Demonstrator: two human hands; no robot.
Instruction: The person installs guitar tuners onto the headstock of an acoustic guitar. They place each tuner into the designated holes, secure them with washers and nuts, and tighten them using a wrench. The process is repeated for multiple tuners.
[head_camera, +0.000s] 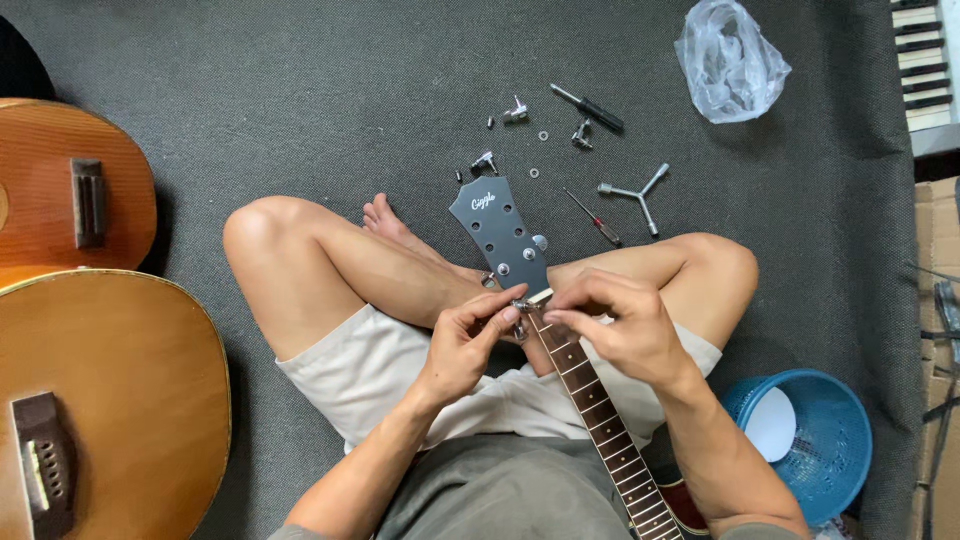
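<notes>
Seen from the head camera, the left hand (462, 345) and right hand (622, 325) pinch a small metal tuning peg (521, 303) at the guitar headstock (497, 230) lying across the lap. Beyond the hands, loose pegs (514, 112) and a screwdriver (588, 108) lie on the floor; seating the part likely needs careful alignment.

Grey headstock (497, 232), dark fretboard (590, 400), blue basket (830, 420), grey carpet (300, 100).
</notes>
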